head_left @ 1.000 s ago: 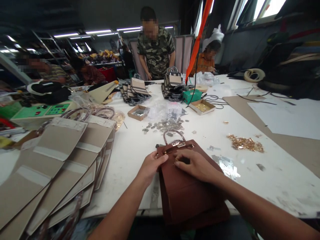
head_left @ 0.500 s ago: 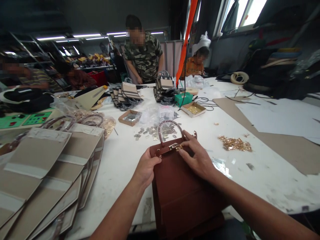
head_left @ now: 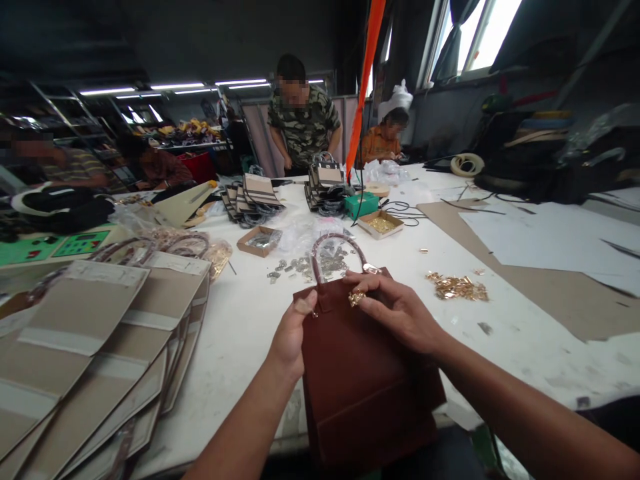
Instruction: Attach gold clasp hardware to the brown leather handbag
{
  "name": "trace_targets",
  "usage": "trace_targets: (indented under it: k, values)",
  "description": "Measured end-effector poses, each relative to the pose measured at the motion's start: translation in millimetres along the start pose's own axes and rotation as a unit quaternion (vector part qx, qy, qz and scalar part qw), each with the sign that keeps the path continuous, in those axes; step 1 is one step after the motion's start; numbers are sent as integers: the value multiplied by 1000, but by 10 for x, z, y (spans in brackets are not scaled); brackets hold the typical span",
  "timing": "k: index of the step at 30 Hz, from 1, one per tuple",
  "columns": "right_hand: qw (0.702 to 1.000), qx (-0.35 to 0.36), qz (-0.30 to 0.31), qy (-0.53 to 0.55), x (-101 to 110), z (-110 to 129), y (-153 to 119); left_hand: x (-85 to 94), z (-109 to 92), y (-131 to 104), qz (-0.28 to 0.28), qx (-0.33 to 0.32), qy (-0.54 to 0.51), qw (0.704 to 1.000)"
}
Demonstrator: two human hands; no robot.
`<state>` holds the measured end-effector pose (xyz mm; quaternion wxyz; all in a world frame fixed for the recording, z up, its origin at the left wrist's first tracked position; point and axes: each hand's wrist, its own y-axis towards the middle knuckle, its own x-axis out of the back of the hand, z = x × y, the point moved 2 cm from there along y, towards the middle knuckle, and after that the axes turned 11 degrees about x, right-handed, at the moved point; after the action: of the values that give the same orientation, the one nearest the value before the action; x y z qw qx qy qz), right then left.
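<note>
A dark brown handbag [head_left: 360, 373] stands upright in front of me at the table's near edge. Its arched handle [head_left: 333, 241] looks wrapped in clear film. My left hand [head_left: 293, 333] grips the bag's upper left edge, thumb on the front by a small metal stud [head_left: 315, 314]. Pinched between the thumb and fingers of my right hand [head_left: 400, 310] is a small cluster of gold metal fittings [head_left: 356, 299], held against the front just under the top edge. A shiny gold metal piece [head_left: 371, 269] shows above my right fingers, near the handle's right foot.
Stacked beige bag panels [head_left: 85, 307] fill the table's left. Ahead lie scattered silver plates [head_left: 295, 267], a box of silver parts [head_left: 259, 241] and a box of gold parts [head_left: 381, 223]. Loose gold fittings [head_left: 457, 287] are piled right. A co-worker [head_left: 303, 127] stands across the table.
The strap with a gold clasp that lay across the bag's upper front is no longer there, leaving the front uncovered. My right hand still holds the gold fittings. The view has shifted slightly.
</note>
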<state>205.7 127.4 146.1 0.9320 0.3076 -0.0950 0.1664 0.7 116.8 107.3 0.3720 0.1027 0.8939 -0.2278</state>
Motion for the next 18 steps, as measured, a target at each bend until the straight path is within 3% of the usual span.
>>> trace_targets:
  k: [3,7,12,18]
  values:
    - [989,18,-50,-140,204,46,26,4,3,-46,30,70,-58,995]
    - [958,97,56,-264,404,127,61,10,19,-86,0,65,-82,994]
    - [928,159,155,-298,472,142,40,-28,73,-114,-27,67,-77,994]
    - [927,167,177,-285,401,116,20,-96,115,-154,-25,44,-82,995]
